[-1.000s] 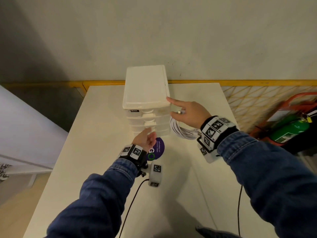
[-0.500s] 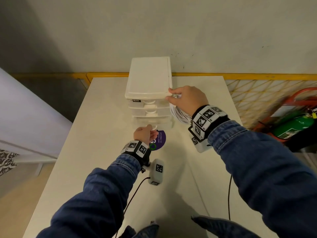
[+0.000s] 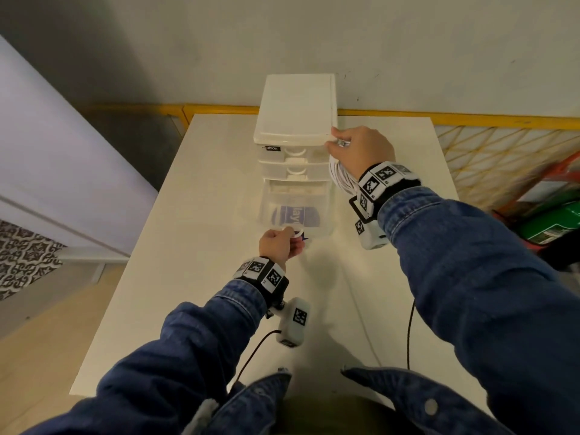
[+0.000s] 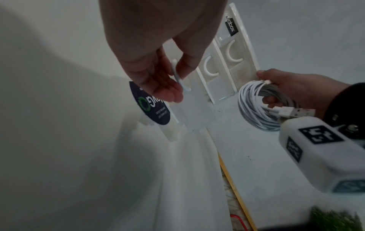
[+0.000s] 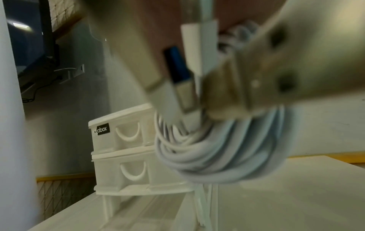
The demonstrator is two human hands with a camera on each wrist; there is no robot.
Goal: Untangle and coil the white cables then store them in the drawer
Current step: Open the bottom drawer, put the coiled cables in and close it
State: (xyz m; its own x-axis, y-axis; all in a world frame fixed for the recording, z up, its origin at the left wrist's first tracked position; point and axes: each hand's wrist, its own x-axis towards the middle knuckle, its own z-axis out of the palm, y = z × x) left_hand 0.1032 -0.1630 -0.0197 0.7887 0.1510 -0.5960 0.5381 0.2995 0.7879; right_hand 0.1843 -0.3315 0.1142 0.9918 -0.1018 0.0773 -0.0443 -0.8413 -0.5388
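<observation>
A white three-drawer unit (image 3: 295, 108) stands at the back of the white table (image 3: 194, 277). Its clear bottom drawer (image 3: 295, 208) is pulled out toward me. My left hand (image 3: 281, 244) pinches that drawer's curved white handle (image 4: 177, 76). My right hand (image 3: 357, 149) holds a coiled bundle of white cables (image 4: 258, 106) beside the unit's right side, its fingertips touching the top front corner. USB plugs (image 4: 292, 112) stick out of the coil, which hangs blurred and close in the right wrist view as the white cables (image 5: 217, 156).
A round dark purple sticker (image 4: 152, 107) lies on the table under the open drawer. The two upper drawers (image 3: 293, 161) are closed. A yellow mesh fence (image 3: 502, 152) and a green extinguisher (image 3: 552, 221) stand right of the table. Black wrist-camera cords (image 3: 409, 334) trail over the near table.
My left hand has pulled the bottom drawer out toward me. My right hand has lifted the cable coil up against the unit's top right corner.
</observation>
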